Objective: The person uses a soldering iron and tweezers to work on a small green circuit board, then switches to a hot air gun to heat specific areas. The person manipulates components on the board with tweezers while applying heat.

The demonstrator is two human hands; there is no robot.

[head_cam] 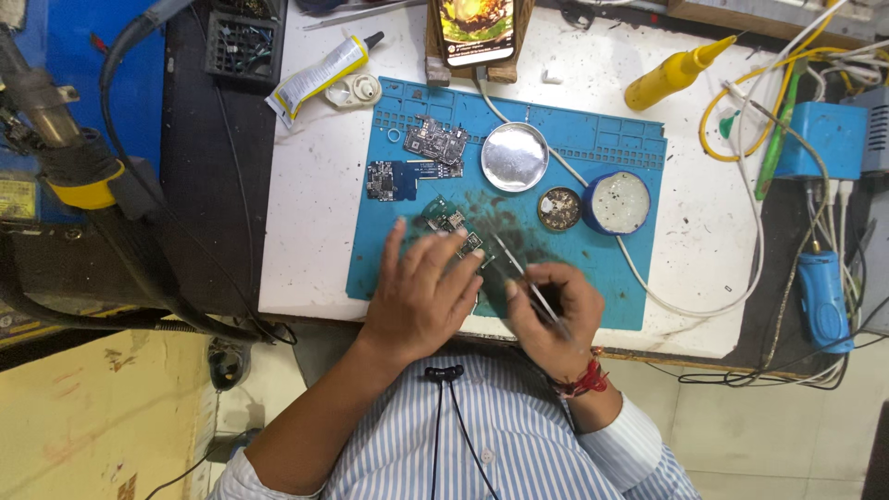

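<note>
Left hand (421,296) flat with fingers spread, right hand (554,317) curled in a pinching grip, wrists close

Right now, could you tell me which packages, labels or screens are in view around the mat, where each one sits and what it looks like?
Phone screen: top centre, propped on a wooden stand, lit, orange and green picture.
Glue tube: upper left of the blue mat, lying slanted, white and yellow printed label, black nozzle.
Yellow bottle: upper right, lying on its side, pointed spout, no label visible.
</note>
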